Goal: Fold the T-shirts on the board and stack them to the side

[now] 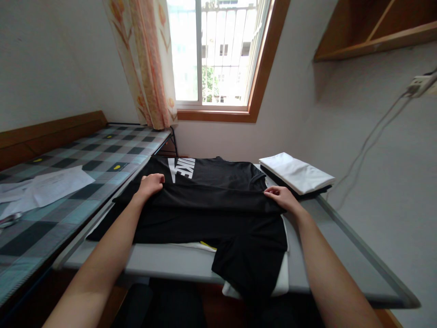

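A black T-shirt (211, 196) with white lettering lies sideways across the grey table, its near side folded over toward the window. My left hand (150, 186) grips the folded edge near the hem, fingers curled round the cloth. At the collar end, my right hand (282, 197) pinches the same fold between thumb and fingers. Beneath it, another black garment (249, 255) spreads toward me, with a sleeve hanging over the table's front edge. White cloth (282, 275) and a bit of yellow show under that sleeve.
Folded white clothing (297, 172) rests on dark cloth at the table's (344, 250) back right. A bed (112, 168) with checked cover and loose papers (51, 187) runs along the left. A window (218, 59) and curtain (153, 64) are ahead; a wooden shelf (372, 45) hangs upper right.
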{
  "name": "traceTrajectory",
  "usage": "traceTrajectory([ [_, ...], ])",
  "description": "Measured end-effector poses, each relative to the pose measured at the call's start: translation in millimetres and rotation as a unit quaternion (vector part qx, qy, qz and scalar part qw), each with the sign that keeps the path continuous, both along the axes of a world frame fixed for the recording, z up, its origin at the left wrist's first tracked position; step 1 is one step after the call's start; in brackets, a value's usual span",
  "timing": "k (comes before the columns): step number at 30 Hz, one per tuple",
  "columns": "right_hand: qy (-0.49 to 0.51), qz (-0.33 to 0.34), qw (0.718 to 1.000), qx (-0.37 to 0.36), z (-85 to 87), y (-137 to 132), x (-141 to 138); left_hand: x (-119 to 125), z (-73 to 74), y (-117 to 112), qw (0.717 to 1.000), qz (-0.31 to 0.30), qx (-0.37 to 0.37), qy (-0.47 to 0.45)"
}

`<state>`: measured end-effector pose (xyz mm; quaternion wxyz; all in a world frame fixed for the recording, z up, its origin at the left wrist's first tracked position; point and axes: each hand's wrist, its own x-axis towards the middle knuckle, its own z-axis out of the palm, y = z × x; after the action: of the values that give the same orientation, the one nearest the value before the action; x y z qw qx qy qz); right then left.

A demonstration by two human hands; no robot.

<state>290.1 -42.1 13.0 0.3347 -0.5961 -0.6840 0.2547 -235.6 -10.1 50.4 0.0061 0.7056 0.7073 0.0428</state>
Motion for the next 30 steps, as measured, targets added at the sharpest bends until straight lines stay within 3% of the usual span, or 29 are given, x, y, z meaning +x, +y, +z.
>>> traceTrajectory([
  [9, 0.008, 0.000, 1.000, -0.006, 0.3, -1.3, -0.7, -4.1, -6.4, 3.3, 0.999, -0.006, 0.032, 0.003],
  [16, 0.010, 0.000, 1.000, -0.015, 0.0, -0.8, -0.1, -9.7, -11.6, 0.3, 0.991, 0.098, 0.088, -0.007],
  [21, 0.010, -0.001, 1.000, -0.011, 0.4, -1.2, -0.7, -15.7, -22.5, 2.7, 0.984, 0.135, 0.108, -0.031],
  [26, 0.010, -0.011, 1.000, 0.004, 2.1, -2.2, -2.9, -17.1, -23.1, 3.1, 0.988, 0.120, 0.095, -0.025],
  [30, -0.001, -0.020, 1.000, 0.013, 5.5, -4.0, -4.2, -1.0, -16.1, 1.5, 0.991, 0.068, 0.109, -0.023],
])
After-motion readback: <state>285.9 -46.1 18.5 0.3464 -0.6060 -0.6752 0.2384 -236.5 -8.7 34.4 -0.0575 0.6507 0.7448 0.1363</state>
